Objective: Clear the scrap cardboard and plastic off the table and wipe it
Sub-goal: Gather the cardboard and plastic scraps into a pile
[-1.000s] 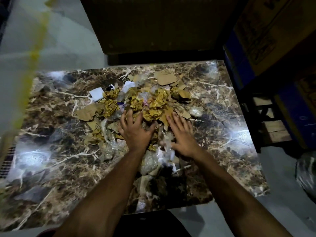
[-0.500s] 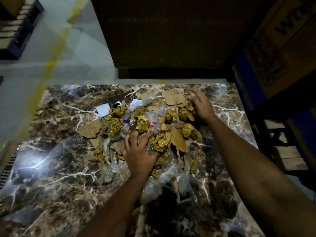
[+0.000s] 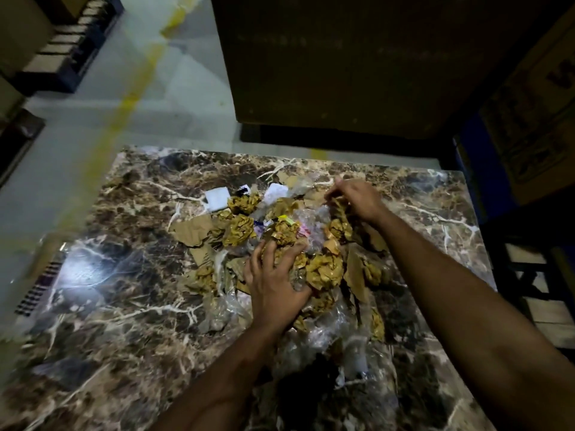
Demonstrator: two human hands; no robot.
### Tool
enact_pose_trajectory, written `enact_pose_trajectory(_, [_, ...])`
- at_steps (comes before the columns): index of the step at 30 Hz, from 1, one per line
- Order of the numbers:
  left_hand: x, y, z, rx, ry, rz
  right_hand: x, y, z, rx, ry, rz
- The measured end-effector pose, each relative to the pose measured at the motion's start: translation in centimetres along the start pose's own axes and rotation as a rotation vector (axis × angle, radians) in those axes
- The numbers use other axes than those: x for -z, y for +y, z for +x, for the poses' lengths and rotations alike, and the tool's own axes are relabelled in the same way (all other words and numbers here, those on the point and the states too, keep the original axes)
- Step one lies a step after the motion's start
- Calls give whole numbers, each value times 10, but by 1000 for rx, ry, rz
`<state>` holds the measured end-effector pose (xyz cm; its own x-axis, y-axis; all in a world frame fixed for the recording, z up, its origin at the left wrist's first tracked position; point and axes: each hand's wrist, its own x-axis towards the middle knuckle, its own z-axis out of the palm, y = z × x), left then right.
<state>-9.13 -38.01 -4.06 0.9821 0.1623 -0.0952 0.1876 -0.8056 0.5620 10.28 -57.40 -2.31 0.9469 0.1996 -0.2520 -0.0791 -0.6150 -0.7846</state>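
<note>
Where the marbled desk (image 3: 102,309) carries it, the scrap pile (image 3: 280,244) of crumpled tan cardboard and clear plastic lies central. Left hand (image 3: 275,283) presses it at 6 o'clock, fingers (image 3: 264,255) spread; right hand (image 3: 357,199), at 1 o'clock, pinches cardboard.

Counter (image 3: 130,306): dark brown marble-patterned top with pale veining, glossy, a bright light glare near its left edge. Stands on a pale floor (image 3: 93,126) marked with a yellow line.

Lying on it, heaped at the middle:
- crumpled golden-brown paper wads (image 3: 241,228);
- flat torn cardboard scraps (image 3: 189,230), brown, toward the left of the heap;
- clear crinkled plastic film (image 3: 227,309), spreading toward the near edge;
- small white square piece (image 3: 217,196) at the far left of the heap;
- another white scrap (image 3: 275,191) beside it.
</note>
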Motion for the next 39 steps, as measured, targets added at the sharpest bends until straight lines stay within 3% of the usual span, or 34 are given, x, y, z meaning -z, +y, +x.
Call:
enact_pose_trajectory(3, [11,-2,-7,-1,-113,-81,-5,-31,35,105,156,-141])
enact_pose_trajectory(6, [21,-7,-6,-39,-166,-100,-38,-58,62,144,-58,-192])
enact_pose_trajectory(8, [28,-11,-5,-119,-110,-102,-63,-63,65,164,-288,-336])
enact_pose_trajectory(10, [35,-16,-5,-162,-30,-166,-78,-62,60,165,-387,-428])
enact_pose_trajectory(13, [40,-22,-2,-99,8,-274,-78,-68,54,111,-406,-370])
enact_pose_trajectory(19, [44,-35,12,-66,136,-228,-81,-115,70,332,-302,-549])
enact_pose_trajectory(23, [69,-50,26,-73,328,-199,-132,-143,80,410,-499,-634])
enact_pose_trajectory(26, [108,-86,61,34,502,-272,-160,-145,69,431,-628,-759])
enact_pose_trajectory(28, [134,-123,93,139,489,-359,-155,-142,58,459,-636,-798])
enact_pose_trajectory(30, [148,-163,119,216,349,-360,-135,-140,48,477,-567,-764])
enact_pose_trajectory(32, [148,-194,132,194,215,-324,-100,-136,36,452,-396,-543])
enact_pose_trajectory(36, [137,-216,147,42,59,-216,-1,-61,6,178,48,-221])
enact_pose_trajectory(39, [124,-200,164,-22,-17,-186,34,9,-36,27,172,-149])
